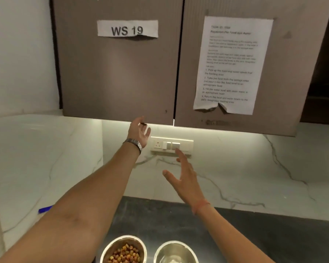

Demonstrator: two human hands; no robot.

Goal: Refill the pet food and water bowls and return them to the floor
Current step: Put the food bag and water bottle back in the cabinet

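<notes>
Two steel bowls stand side by side on the dark counter at the bottom edge. The left food bowl (pixel 123 249) holds brown kibble. The right bowl (pixel 176 252) looks shiny inside; I cannot tell if it holds water. My left hand (pixel 139 132) is raised to the bottom edge of the left cabinet door (pixel 118 73), its fingertips curled under that edge. My right hand (pixel 184 177) hovers in front of the marble backsplash, fingers straight and spread, holding nothing.
The wall cabinet has two closed brown doors, one labelled WS 19, the other (pixel 230 65) carrying a taped task sheet. A switch and socket panel (pixel 172 146) sits on the backsplash under the cabinet light. A blue object (pixel 45 209) lies at the left.
</notes>
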